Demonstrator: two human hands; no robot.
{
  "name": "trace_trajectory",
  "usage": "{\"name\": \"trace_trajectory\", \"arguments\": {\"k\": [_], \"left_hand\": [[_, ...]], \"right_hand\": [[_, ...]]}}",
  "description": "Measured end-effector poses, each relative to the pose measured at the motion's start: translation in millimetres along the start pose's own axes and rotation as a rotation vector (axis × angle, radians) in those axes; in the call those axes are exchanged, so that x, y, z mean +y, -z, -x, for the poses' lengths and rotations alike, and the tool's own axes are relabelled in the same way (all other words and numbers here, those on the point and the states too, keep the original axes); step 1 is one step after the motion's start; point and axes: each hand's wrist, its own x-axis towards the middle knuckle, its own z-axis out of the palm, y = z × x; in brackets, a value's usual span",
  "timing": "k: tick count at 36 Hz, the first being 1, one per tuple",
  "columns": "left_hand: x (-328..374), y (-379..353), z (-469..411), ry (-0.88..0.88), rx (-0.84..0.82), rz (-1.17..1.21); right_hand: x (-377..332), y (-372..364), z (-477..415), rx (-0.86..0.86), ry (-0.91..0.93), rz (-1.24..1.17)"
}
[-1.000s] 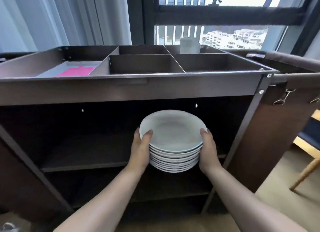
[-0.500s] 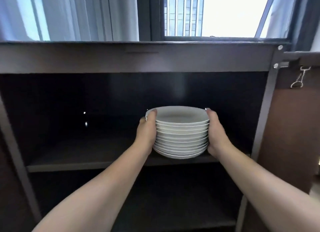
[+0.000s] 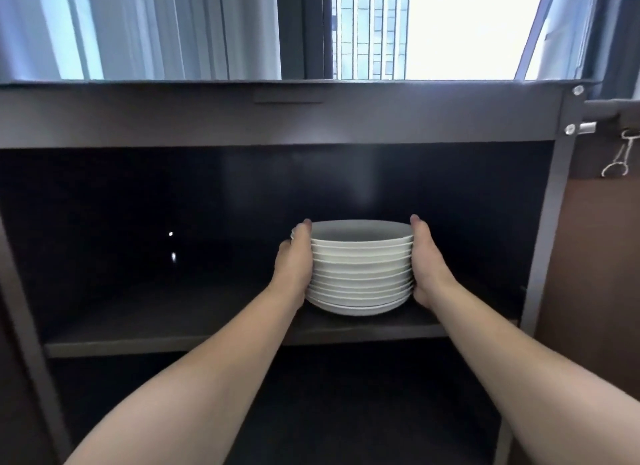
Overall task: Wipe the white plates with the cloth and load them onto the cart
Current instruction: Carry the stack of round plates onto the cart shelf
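Stack of white round ceramic plates [image 3: 362,274] inside the upper open compartment of the dark brown metal cart [image 3: 277,118], its base at the middle shelf [image 3: 173,326] near the front edge. Left hand [image 3: 292,270] and right hand [image 3: 427,270] clasp opposite sides of the stack, thumbs reaching the top rim. The lower compartment holds nothing visible. A metal clip [image 3: 620,159] hangs at the cart's right.

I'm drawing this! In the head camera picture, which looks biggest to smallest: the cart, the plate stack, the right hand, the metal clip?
1. cart, by far the largest
2. plate stack
3. right hand, gripping the stack, so equally near
4. metal clip, smallest
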Motion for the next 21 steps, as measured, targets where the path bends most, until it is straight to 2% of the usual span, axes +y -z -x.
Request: {"name": "trace_trajectory", "arguments": {"k": [2, 4, 6, 8, 10, 13, 21], "left_hand": [[0.1, -3.8, -3.8, 0.027, 0.027, -0.017], [-2.4, -7.5, -2.5, -0.031, 0.091, -0.083], [-9.1, -8.0, 11.3, -0.220, 0.101, -0.187], [-22.9, -4.6, 26.0, -0.398, 0.035, -0.300], [-34.1, 0.2, 31.9, -0.465, -0.042, -0.380], [-37.8, 3.2, 25.6, -0.473, -0.100, -0.480], [-27.3, -2.3, -9.4, -0.357, -0.084, -0.646]], "right_hand": [[0.0, -1.6, -3.2, 0.018, -0.003, 0.014], [3.6, -3.6, 0.7, 0.071, 0.066, 0.092], [14.0, -6.2, 17.4, 0.109, 0.223, 0.233], [30.9, -9.1, 39.1, 0.056, 0.409, 0.381], [44.8, -11.3, 50.3, -0.005, 0.485, 0.484], [46.2, -12.8, 43.2, -0.003, 0.461, 0.557], [40.9, -14.6, 5.3, -0.023, 0.388, 0.708]]}}
